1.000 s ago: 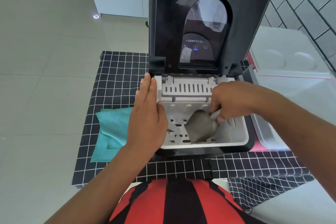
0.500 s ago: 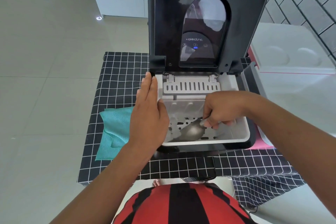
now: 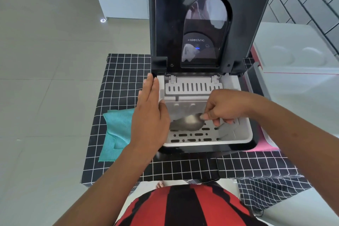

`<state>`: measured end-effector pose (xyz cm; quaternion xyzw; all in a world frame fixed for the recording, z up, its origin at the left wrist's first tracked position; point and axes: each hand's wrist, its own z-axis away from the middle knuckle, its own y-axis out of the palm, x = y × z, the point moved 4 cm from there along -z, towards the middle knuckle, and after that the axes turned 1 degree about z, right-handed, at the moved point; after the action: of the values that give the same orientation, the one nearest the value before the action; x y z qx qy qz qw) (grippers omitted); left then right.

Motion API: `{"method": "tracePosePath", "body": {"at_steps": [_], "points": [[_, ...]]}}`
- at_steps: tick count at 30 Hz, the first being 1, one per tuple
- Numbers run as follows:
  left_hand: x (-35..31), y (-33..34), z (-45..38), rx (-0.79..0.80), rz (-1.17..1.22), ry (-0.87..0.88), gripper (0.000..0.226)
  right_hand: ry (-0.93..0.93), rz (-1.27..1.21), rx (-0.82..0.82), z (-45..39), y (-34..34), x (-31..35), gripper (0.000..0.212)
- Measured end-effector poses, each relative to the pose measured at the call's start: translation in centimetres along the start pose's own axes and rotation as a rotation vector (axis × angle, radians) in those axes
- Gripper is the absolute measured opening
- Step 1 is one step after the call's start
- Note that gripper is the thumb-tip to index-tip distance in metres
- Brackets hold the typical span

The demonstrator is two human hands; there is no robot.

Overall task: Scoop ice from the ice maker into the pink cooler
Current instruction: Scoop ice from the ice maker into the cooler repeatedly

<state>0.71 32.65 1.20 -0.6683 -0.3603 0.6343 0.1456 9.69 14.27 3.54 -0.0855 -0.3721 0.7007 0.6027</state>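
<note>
The black ice maker (image 3: pixel 201 151) stands on the checked table with its lid (image 3: pixel 207 14) raised upright. Inside it sits a white slotted basket (image 3: pixel 244 134). My left hand (image 3: pixel 148 115) lies flat with straight fingers against the machine's left edge. My right hand (image 3: pixel 225 106) grips the handle of a grey metal scoop (image 3: pixel 187 124), whose bowl lies low in the basket, pointing left. I cannot tell whether ice is in the scoop. The pink cooler (image 3: pixel 264 145) stands to the right of the machine, its white lid (image 3: pixel 297 49) open behind it.
A teal cloth (image 3: pixel 117 132) lies on the black-and-white checked tablecloth (image 3: pixel 124 71) left of the machine. A tiled wall rises at the far right. Pale floor tiles stretch to the left. My red-and-black shirt fills the bottom edge.
My right hand has swung the scoop from a steep tilt at the basket's middle down and leftward, so its bowl now lies flat along the basket floor. My left hand has stayed put.
</note>
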Motion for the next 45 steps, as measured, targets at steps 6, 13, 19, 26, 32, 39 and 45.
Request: {"method": "tracePosePath", "body": {"at_steps": [6,13,19,26,32,39,45], "points": [[0.1,0.0,0.0,-0.022,-0.007,0.015,0.058,-0.004,0.137,0.038,1.6,-0.8,0.4,0.026],[0.0,-0.1,0.0,-0.027,-0.024,0.017,0.058,-0.008,0.519,-0.161,3.5,-1.1,0.7,0.028],[0.0,-0.1,0.2,-0.033,-0.031,0.021,0.058,0.020,0.424,-0.154,4.0,-0.1,0.2,0.027],[0.0,-0.1,0.1,-0.036,-0.030,0.022,0.057,0.027,0.554,-0.391,3.8,0.9,-0.1,0.007],[0.0,-0.2,0.1,-0.047,-0.025,0.024,0.057,0.010,0.455,-0.349,2.2,1.9,0.1,0.012],[-0.1,-0.2,0.0,-0.037,-0.017,0.026,0.057,0.003,0.429,-0.343,2.0,1.9,0.1,0.010],[-0.3,-0.4,0.1,-0.049,-0.022,0.030,0.057,-0.005,0.296,-0.305,1.0,3.5,0.5,0.015]]}}
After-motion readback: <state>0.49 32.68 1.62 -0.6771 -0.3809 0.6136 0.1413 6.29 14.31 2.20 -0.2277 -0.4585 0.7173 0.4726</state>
